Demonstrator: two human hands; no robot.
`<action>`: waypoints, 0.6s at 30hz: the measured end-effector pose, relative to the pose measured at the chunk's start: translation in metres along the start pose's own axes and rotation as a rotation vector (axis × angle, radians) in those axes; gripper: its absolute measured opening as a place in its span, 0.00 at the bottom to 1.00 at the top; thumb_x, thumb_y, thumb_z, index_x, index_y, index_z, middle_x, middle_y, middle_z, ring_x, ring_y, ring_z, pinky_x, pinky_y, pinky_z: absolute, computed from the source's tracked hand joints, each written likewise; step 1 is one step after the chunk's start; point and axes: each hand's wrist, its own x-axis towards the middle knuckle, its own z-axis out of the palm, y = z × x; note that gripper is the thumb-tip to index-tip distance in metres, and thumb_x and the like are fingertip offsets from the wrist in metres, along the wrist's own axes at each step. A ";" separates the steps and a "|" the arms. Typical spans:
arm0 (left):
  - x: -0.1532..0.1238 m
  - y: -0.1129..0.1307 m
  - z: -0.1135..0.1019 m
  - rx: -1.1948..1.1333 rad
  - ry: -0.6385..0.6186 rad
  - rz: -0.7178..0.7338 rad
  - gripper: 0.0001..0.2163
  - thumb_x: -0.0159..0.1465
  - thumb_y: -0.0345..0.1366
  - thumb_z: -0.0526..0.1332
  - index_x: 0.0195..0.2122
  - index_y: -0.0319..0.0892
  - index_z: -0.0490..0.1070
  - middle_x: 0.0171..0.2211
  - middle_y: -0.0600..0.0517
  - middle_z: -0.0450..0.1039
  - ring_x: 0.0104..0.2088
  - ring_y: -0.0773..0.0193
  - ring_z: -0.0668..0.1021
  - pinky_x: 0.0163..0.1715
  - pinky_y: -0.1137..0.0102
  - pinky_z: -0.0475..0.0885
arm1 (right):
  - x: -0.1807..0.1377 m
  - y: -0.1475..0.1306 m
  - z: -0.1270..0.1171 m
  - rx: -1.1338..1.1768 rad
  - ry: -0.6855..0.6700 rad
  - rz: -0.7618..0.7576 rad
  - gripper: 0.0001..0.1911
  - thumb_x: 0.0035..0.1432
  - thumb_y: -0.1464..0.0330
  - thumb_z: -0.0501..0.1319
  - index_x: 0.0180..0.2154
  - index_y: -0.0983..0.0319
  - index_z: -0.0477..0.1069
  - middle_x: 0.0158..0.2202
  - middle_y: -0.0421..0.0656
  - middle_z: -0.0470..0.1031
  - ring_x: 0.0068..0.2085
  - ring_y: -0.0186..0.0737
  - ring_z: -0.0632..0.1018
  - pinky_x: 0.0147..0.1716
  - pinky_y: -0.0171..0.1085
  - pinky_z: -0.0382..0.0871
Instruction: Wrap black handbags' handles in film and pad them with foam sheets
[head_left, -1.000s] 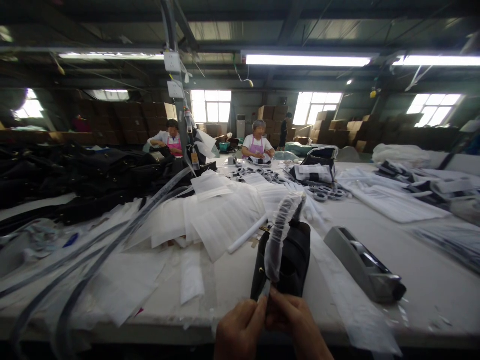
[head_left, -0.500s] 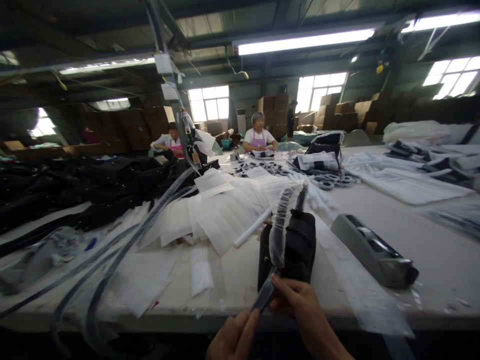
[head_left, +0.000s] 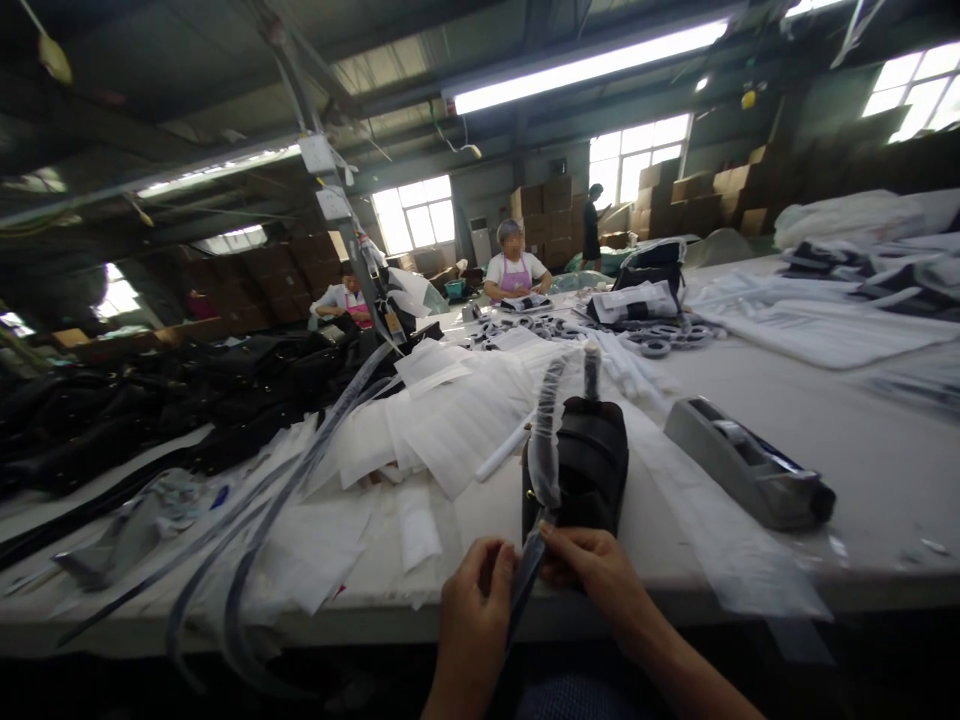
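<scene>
A smooth black handbag (head_left: 609,440) stands near the front edge of the pale worktop (head_left: 892,420), its handle (head_left: 545,440) arching in crinkled translucent wrap; the right hand (head_left: 596,570) pinches the flat, film-covered strap (head_left: 529,560) below the handle, the left hand (head_left: 478,590) curled just beside. Compared with half a second ago, the left hand sits higher and closer to the right, and the strap slopes more steeply. Whether the left hand grips it cannot be told; its lower end fades into shadow.

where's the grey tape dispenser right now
In the head view, the grey tape dispenser lies on the table, right of the black bag, with a translucent strip between them.
</scene>
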 end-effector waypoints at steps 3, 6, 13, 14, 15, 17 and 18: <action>0.016 -0.004 0.018 -0.159 -0.130 -0.093 0.19 0.59 0.55 0.64 0.33 0.40 0.73 0.27 0.50 0.77 0.30 0.60 0.78 0.31 0.70 0.72 | 0.002 0.008 -0.003 -0.052 0.004 -0.056 0.30 0.53 0.44 0.64 0.24 0.66 0.79 0.20 0.43 0.74 0.23 0.34 0.71 0.24 0.32 0.58; 0.020 -0.014 0.030 -0.242 -0.186 -0.161 0.23 0.54 0.58 0.66 0.33 0.40 0.71 0.25 0.51 0.75 0.24 0.64 0.75 0.21 0.73 0.69 | 0.004 0.015 -0.006 -0.108 0.011 -0.090 0.31 0.54 0.43 0.61 0.25 0.66 0.79 0.18 0.42 0.72 0.21 0.32 0.67 0.21 0.32 0.54; 0.016 -0.027 0.040 -0.399 -0.105 -0.374 0.32 0.43 0.61 0.71 0.39 0.39 0.75 0.13 0.63 0.59 0.12 0.77 0.57 0.12 0.80 0.49 | 0.010 0.017 -0.007 -0.136 0.019 -0.094 0.34 0.54 0.40 0.59 0.22 0.66 0.78 0.16 0.42 0.71 0.18 0.30 0.65 0.18 0.30 0.54; 0.016 -0.029 0.041 -0.425 -0.063 -0.399 0.33 0.40 0.61 0.73 0.39 0.39 0.76 0.12 0.64 0.57 0.12 0.78 0.57 0.12 0.81 0.49 | 0.010 0.016 -0.005 -0.139 0.013 -0.089 0.35 0.54 0.40 0.59 0.22 0.66 0.78 0.16 0.43 0.72 0.18 0.31 0.66 0.18 0.30 0.56; 0.016 -0.032 0.043 -0.442 -0.022 -0.408 0.33 0.38 0.60 0.74 0.38 0.40 0.76 0.11 0.64 0.58 0.12 0.77 0.59 0.12 0.80 0.51 | 0.008 0.015 -0.004 -0.137 0.000 -0.081 0.35 0.54 0.40 0.59 0.22 0.66 0.79 0.17 0.43 0.73 0.17 0.31 0.66 0.18 0.30 0.57; 0.016 -0.038 0.045 -0.449 0.040 -0.382 0.31 0.36 0.59 0.75 0.35 0.41 0.77 0.13 0.60 0.64 0.14 0.72 0.67 0.13 0.79 0.58 | 0.002 0.011 -0.004 -0.148 -0.040 -0.066 0.35 0.55 0.40 0.58 0.24 0.65 0.80 0.19 0.43 0.75 0.17 0.32 0.68 0.18 0.30 0.60; 0.016 -0.042 0.046 -0.440 0.062 -0.354 0.30 0.36 0.58 0.75 0.34 0.42 0.78 0.15 0.58 0.68 0.16 0.69 0.71 0.15 0.78 0.63 | -0.002 0.008 -0.007 -0.180 -0.046 -0.075 0.33 0.57 0.42 0.58 0.25 0.65 0.80 0.20 0.43 0.76 0.18 0.33 0.70 0.18 0.31 0.61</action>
